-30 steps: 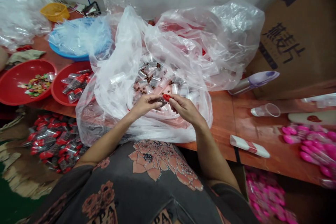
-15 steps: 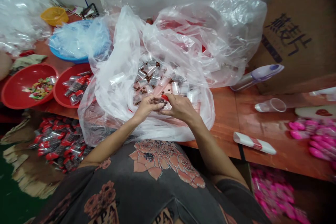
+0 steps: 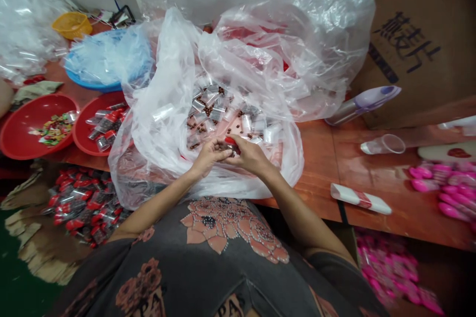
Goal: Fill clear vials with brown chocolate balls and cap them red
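Your left hand (image 3: 210,156) and right hand (image 3: 251,155) are together, clamped on a small red-topped packet (image 3: 230,141) at 12 o'clock. Done: red-topped packets (image 3: 106,126) in the red basin (image 3: 77,131) at 10 o'clock. Left: clear packets (image 3: 211,109) in the plastic bag (image 3: 147,158).

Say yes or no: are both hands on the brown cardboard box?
No, the left hand and right hand are together over the clear plastic bag, away from the brown cardboard box.

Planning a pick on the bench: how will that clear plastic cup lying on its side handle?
The clear plastic cup looks thin-walled, so it's probably light and apt to dent under a firm grip. On its side on the glossy wooden tabletop, it would likely roll if nudged, probably in a curve, since it looks tapered.
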Available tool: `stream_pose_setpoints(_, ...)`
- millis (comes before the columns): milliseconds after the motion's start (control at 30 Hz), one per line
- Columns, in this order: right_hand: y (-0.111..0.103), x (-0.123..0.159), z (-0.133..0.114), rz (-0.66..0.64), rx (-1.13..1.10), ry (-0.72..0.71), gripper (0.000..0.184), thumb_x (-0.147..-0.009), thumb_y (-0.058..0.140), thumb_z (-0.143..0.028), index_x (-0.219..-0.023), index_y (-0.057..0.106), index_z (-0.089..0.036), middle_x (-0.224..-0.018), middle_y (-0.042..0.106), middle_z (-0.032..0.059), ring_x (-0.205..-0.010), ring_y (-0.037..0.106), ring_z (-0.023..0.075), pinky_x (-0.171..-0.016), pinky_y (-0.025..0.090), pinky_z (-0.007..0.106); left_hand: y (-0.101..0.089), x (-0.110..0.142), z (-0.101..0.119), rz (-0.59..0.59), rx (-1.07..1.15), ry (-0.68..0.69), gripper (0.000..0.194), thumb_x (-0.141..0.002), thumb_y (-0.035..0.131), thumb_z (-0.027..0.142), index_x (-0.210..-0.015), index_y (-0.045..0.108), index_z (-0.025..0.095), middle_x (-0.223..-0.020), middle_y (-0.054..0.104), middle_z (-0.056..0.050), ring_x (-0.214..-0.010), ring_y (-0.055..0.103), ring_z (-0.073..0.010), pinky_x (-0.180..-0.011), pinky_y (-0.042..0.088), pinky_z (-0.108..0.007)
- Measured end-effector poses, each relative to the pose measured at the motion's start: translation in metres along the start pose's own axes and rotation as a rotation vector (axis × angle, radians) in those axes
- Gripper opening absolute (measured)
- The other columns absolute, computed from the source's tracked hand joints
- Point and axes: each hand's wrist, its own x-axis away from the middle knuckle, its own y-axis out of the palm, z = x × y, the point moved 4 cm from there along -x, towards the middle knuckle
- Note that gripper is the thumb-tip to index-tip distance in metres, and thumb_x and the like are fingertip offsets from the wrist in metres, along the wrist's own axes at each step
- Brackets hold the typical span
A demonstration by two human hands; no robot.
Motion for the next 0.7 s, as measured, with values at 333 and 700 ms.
stream_pose_setpoints(333, -0.019, -0.059, 0.066, 0.153, 0.231, 0.181, 0.038, -0.101, 0.039, -0.027, -0.123, 0.068, -0.014, -0.122, 0.068, 0.0141, -0.113, 0.062, 0.0245, -0.093, 0.046, 0.034, -0.021, -0.003, 0.006, 0.022, -0.142, 0.062, 0.039, -0.070, 0.084, 0.033, -0.099, 0.063, 0.017, -0.097, 0.069, -0.006, -0.083, 0.066, -0.0172, -0.073, 0.057, -0.031)
stream_pose_setpoints(700, -0.013, -0.058, 0.039, 0.259, -0.269, 0.093, 0.021, -0.088, 0.066, -0.032, -0.102, 0.073, -0.018, -0.091, 0.074, 0.0045, -0.079, 0.066, 0.0169, -0.071, 0.049, 0.028, -0.023, 0.002, 0.016, -0.018, -0.302, 0.107, 0.041, -0.073, 0.079, 0.028, -0.111, 0.070, 0.013, -0.096, 0.072, -0.007, -0.082, 0.065, -0.0149, -0.075, 0.053, -0.028)
